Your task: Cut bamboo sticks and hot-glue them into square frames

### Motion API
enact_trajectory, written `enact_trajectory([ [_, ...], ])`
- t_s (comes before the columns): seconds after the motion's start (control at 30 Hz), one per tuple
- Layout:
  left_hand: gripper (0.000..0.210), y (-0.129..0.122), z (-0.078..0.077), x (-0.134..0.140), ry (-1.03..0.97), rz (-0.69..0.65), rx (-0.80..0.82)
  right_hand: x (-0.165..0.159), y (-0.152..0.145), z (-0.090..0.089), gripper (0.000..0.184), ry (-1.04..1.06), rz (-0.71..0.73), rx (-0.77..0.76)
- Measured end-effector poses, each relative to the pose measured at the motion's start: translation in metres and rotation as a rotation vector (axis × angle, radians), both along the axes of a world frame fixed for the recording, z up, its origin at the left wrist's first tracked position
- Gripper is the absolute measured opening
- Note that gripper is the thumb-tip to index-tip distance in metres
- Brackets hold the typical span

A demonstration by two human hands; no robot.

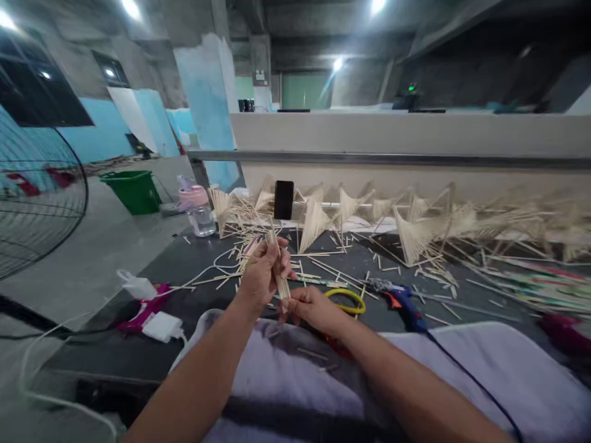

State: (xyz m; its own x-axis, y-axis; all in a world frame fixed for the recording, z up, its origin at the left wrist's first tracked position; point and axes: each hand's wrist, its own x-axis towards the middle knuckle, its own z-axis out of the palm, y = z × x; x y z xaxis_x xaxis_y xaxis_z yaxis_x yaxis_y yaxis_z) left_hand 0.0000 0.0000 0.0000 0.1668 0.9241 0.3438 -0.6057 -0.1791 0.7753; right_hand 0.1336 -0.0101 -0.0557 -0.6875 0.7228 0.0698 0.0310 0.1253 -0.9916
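Observation:
A small bundle of thin wooden sticks (281,282) is held upright and slightly tilted in front of me. My left hand (264,274) wraps around its middle, fingers closed. At the bundle's lower end, my right hand (308,306) pinches it between thumb and fingers. Just right of that hand lies a yellow ring-shaped coil (353,301). Farther right, a blue glue gun (406,304) rests on the dark table (184,271), its cord running toward me. Loose sticks (332,269) are scattered around both hands.
Twisted fan-shaped stick structures (316,221) line the back of the table. A black phone (283,199) stands among them, with a pink-lidded bottle (201,212) to its left. White chargers (162,326) sit on a magenta power strip (141,317). A fan cage (41,191) stands far left, near a green bin (133,192).

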Motion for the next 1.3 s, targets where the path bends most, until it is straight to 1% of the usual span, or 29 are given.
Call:
enact_trajectory([
  [0.23,0.016,-0.007,0.001,0.01,0.009,0.101,0.022,0.0,-0.003,0.005,0.043,-0.009,0.035,-0.043],
  [0.43,0.017,-0.008,0.001,0.011,-0.007,0.114,-0.005,0.0,-0.002,0.004,0.043,0.003,0.068,-0.045],
  [0.6,0.025,-0.008,0.001,0.01,-0.019,0.132,-0.023,0.001,0.0,0.002,0.042,0.017,0.095,-0.066],
  [0.87,0.02,-0.007,-0.001,0.012,-0.003,0.121,-0.029,-0.001,0.003,-0.004,0.046,-0.06,0.103,0.036],
  [0.93,0.019,-0.005,0.0,0.009,-0.007,0.117,-0.025,0.002,0.004,0.002,0.046,-0.133,0.103,0.126],
  [1.0,0.018,0.001,0.002,0.004,-0.012,0.109,-0.034,0.012,0.006,0.012,0.042,-0.271,0.052,0.295],
  [1.07,0.018,0.008,0.003,-0.004,-0.01,0.095,-0.047,0.028,0.006,0.024,0.039,-0.361,-0.145,0.486],
  [1.1,0.017,0.011,0.003,-0.007,0.003,0.083,-0.056,0.038,0.006,0.029,0.039,-0.418,-0.211,0.552],
  [1.13,0.017,0.014,0.003,-0.01,0.021,0.071,-0.063,0.048,0.004,0.033,0.038,-0.493,-0.248,0.604],
  [1.2,0.018,0.015,0.001,-0.013,0.073,0.04,-0.078,0.067,-0.001,0.034,0.034,-0.692,-0.295,0.664],
  [1.27,0.019,0.014,-0.001,-0.012,0.141,0.002,-0.087,0.081,-0.007,0.025,0.031,-0.906,-0.297,0.662],
  [1.3,0.02,0.012,-0.002,-0.011,0.18,-0.017,-0.088,0.086,-0.01,0.018,0.03,-0.963,-0.282,0.654],
])
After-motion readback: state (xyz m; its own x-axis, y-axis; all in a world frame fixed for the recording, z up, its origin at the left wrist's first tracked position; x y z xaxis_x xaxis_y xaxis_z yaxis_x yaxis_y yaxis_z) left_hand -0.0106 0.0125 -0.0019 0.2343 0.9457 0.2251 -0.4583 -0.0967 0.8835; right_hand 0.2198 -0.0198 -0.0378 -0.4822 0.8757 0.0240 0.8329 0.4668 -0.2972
